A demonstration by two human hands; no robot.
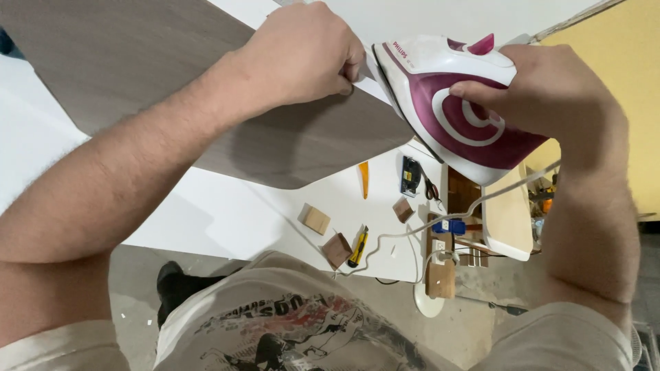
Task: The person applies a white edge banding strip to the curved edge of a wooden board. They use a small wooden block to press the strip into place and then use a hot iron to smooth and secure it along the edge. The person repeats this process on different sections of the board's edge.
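Gripping white-and-magenta clothes iron (459, 103) in right hand (550, 96), soleplate pressed against edge of grey wood-grain panel (206, 82). Left hand (302, 51) closed, pinching white edge strip (368, 72) just beside iron's tip. Held above white bench (227, 213) with yellow utility knife (358, 249), wood blocks (316, 220).

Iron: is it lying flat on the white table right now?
No, the right hand holds the iron tilted against the panel edge.

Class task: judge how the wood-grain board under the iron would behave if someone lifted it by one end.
The board looks flat and thin yet overhangs the white table without sagging, so probably stiff. Its broad size suggests awkward, perhaps moderately heavy. The smooth face may slip; the left hand grips its edge beside the iron.
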